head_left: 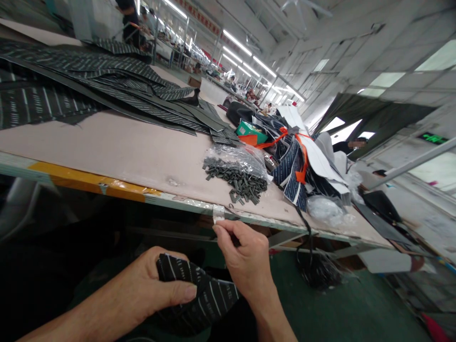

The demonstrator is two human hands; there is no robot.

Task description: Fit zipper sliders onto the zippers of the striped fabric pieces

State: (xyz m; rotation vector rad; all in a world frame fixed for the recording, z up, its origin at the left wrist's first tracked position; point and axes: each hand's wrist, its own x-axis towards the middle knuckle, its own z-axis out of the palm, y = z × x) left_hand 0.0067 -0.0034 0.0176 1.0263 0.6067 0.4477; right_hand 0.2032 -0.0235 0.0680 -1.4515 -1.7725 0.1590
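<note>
My left hand (156, 285) grips a folded piece of dark fabric with white stripes and small print (210, 297), thumb on top, below the table edge. To its right, my right hand (245, 251) pinches a small clear strip of tape (218, 213) at the table's front edge between thumb and forefinger. Just behind that edge lies a pile of small dark pieces (245, 183), partly under a clear plastic bag (238, 156).
Striped fabric panels (107, 71) are stacked along the back left of the table (117, 147). Right of the pile are a green box (251, 132), bundles tied with orange strips (294, 166) and a crumpled plastic bag (326, 209). A black cord bundle (317, 268) hangs below. People appear farther off.
</note>
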